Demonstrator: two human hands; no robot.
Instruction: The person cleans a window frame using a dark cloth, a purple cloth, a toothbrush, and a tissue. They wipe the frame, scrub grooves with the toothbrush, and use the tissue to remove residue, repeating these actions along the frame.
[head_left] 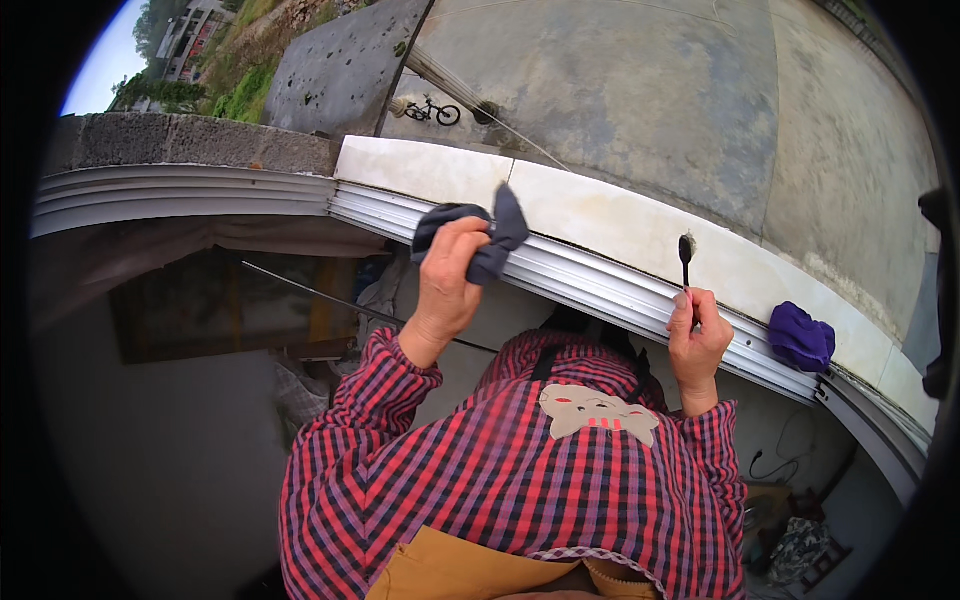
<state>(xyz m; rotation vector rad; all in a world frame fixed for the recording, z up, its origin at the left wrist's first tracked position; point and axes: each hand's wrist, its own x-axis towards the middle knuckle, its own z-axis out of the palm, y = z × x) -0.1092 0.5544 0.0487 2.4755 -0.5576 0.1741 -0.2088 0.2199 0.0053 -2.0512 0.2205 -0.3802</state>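
My left hand (448, 285) is closed around a bunched dark grey cloth (509, 222), part of which sticks up above the fingers. It is over the white metal window track (590, 272), close to the pale stone sill (600, 215). Further right, my right hand (699, 340) pinches the thin handle of a small black brush (686, 250). The brush stands nearly upright in the picture, its oval head over the sill; I cannot tell whether it touches. A crumpled purple cloth (801, 337) lies to the right of that hand, at the sill's inner edge.
Beyond the sill, a concrete yard (640, 80) lies far below, with a parked bicycle (433, 111). A grey block wall (200, 140) continues to the left. A thin rod (320, 292) slants behind my left forearm. Clutter (800, 550) sits indoors at lower right.
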